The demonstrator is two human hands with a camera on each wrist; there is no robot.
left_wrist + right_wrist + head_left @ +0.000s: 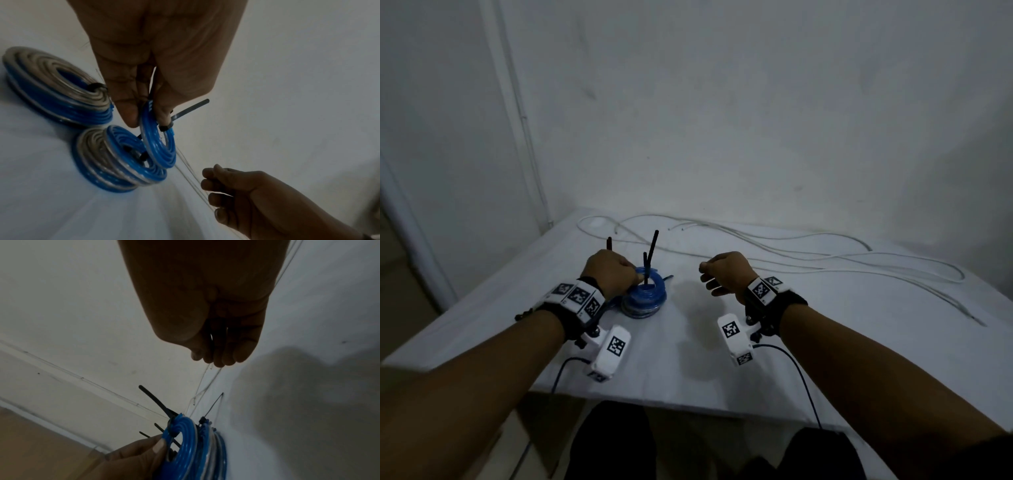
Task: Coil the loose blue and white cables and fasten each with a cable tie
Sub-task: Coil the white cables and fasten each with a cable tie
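My left hand pinches a small blue cable coil and holds it on edge. A black cable tie wraps this coil, with its tail sticking up. Beside it on the table lie two more blue-and-white coils, each with a black tie. My right hand hovers a hand's width to the right of the coils, its fingers loosely curled with nothing seen in them. The loose white cable sprawls in long loops across the back of the table.
The white table stands in a room corner, with walls behind and to the left. Its front edge runs just above my knees. Dark camera leads hang from both wrists over that edge. The white cable's end trails to the far right.
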